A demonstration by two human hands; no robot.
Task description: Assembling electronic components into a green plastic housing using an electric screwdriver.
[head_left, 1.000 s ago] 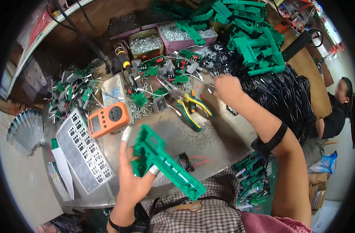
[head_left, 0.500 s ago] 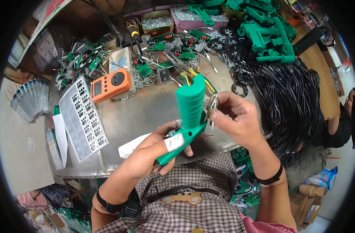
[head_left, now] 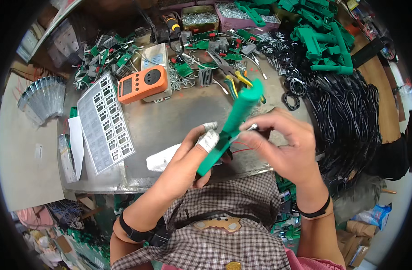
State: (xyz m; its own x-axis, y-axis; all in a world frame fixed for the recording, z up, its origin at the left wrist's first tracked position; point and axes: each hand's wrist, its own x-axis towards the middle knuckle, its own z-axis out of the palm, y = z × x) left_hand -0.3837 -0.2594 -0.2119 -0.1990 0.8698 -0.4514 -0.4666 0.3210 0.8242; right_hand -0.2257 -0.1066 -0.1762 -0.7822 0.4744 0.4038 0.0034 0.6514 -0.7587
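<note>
Green plastic handle-shaped housing (head_left: 239, 112) mid-frame, gripped in left hand (head_left: 182, 165).
Right hand (head_left: 290, 143), right of centre: thumb and forefinger pinched on small silvery metal piece (head_left: 253, 128), probably a screw, blurred.

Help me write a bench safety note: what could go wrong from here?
The small shiny metal hardware, blurred in the right hand, could drop among loose silver screws. The green plastic housing might slip in the left hand, whose white wrappings may weaken its hold. The housing's upper end could knock the yellow-and-green-handled metal pliers, which appear just beyond it.
</note>
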